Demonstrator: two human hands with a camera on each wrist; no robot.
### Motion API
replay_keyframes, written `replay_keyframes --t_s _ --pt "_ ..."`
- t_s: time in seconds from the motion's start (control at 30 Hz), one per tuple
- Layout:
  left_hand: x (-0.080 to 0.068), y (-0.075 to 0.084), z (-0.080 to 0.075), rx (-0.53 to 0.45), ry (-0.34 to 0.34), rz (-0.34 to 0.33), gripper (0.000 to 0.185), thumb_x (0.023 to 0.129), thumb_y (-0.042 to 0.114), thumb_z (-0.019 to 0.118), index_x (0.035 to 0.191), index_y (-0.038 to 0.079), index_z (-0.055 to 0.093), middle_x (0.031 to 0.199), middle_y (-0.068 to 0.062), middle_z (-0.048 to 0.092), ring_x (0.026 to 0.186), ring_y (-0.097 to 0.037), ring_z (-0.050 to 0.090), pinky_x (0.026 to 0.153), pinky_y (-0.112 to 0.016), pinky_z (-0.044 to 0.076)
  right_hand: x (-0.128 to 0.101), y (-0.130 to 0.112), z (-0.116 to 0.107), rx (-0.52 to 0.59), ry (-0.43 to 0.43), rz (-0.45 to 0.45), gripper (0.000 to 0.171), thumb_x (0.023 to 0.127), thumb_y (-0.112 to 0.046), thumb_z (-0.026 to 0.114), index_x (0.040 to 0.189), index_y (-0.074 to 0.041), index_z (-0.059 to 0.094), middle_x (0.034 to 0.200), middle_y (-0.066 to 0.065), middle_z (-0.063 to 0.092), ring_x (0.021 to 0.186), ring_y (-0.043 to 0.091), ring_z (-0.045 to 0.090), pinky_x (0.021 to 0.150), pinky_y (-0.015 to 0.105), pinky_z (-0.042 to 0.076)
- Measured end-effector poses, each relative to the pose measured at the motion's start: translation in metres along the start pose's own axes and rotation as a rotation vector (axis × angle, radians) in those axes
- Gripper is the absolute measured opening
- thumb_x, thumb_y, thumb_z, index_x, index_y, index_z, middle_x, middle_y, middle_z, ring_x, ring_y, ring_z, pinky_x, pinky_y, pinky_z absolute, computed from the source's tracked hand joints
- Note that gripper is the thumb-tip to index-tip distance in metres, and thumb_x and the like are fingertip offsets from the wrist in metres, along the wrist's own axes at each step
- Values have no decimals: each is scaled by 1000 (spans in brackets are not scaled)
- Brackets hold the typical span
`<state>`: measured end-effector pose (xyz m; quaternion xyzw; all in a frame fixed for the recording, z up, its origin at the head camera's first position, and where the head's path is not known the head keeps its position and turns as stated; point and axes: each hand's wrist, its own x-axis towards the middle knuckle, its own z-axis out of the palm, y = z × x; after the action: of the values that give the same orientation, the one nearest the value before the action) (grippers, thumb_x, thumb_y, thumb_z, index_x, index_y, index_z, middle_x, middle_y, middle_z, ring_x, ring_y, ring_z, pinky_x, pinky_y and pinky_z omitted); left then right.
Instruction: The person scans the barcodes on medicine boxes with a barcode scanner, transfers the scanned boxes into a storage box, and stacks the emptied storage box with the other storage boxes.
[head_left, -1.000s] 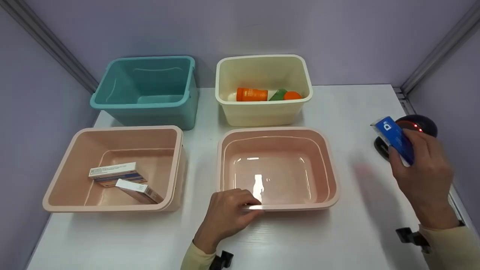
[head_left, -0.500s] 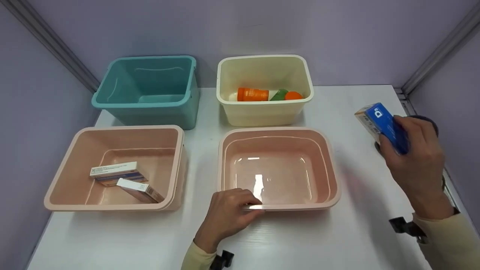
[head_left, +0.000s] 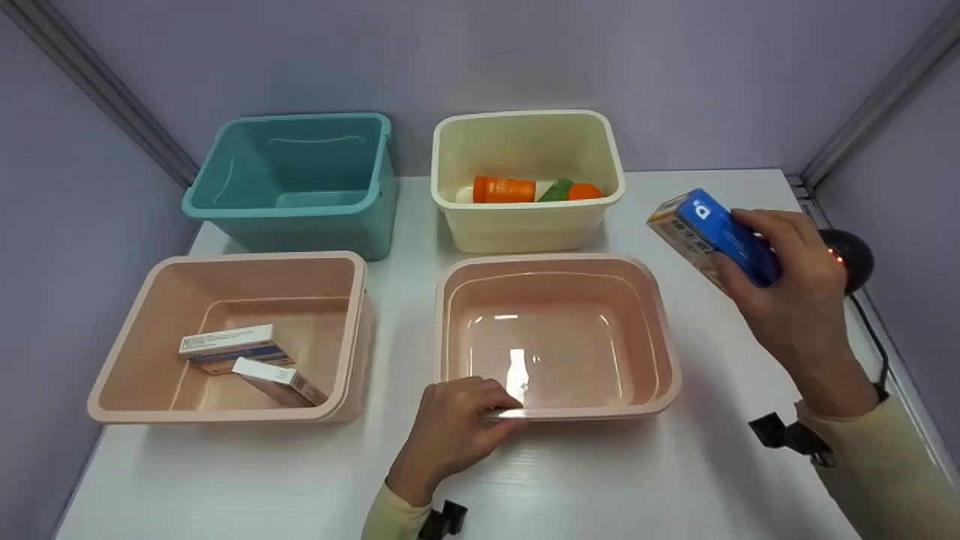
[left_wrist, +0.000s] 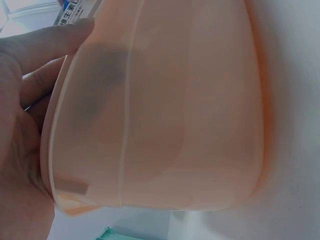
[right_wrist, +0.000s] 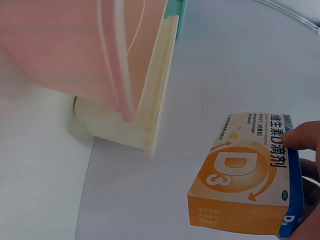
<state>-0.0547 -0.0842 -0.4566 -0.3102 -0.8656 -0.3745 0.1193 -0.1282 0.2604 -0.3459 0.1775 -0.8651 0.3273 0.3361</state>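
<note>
Nearest us, our left hand (head_left: 450, 435) grips the near rim of the pink tub (head_left: 645, 300). Farther right, our right hand (head_left: 795, 300) clasps a blue-and-orange box (head_left: 701, 225) marked "D3" above the white table (head_left: 705, 480), just right of that tub. Behind sit a cream bin (head_left: 525, 225) and teal bin (head_left: 300, 225).

The left hand (head_left: 454, 431) lies low at the near edge of the scene, knuckles up, its fingers curled over and gripping a rim, with a pale yellow sleeve at the wrist. The right hand (head_left: 787, 300) is raised out to the right, forearm reaching in from the lower right corner, its fingers and thumb wrapped in a firm grip around what it carries.
</note>
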Motion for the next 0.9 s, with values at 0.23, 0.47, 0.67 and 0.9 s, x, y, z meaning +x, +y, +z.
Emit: replay_keyframes --t_s 0.23,0.47,0.67,0.9 --pt "1 1 -3 4 -9 13 9 82 27 81 83 19 78 81 13 70 71 1 61 60 -21 47 17 -25 8 152 -99 76 50 79 6 78 125 -6 65 115 8 63 103 18 60 86 19 47" --pt "-2 3 -6 23 4 37 7 79 24 83 81 18 78 80 12 70 72 -1 63 61 -23 49 35 -47 21 344 -269 221 44 88 -4 73 130 -9 62 120 3 60 111 19 57 87 25 47" --pt "-2 1 -8 23 1 42 8 79 23 83 81 17 77 81 11 71 75 -2 64 65 -23 50 59 -63 45 536 -365 331 40 88 -6 73 127 -5 63 119 6 60 102 23 63 87 32 51" --pt "0 0 -9 -48 -75 36 8 80 15 82 83 10 77 82 5 71 77 -5 64 70 -21 50 80 -80 80 616 -478 419 37 87 -6 74 123 -7 66 118 10 61 102 28 59 88 40 49"
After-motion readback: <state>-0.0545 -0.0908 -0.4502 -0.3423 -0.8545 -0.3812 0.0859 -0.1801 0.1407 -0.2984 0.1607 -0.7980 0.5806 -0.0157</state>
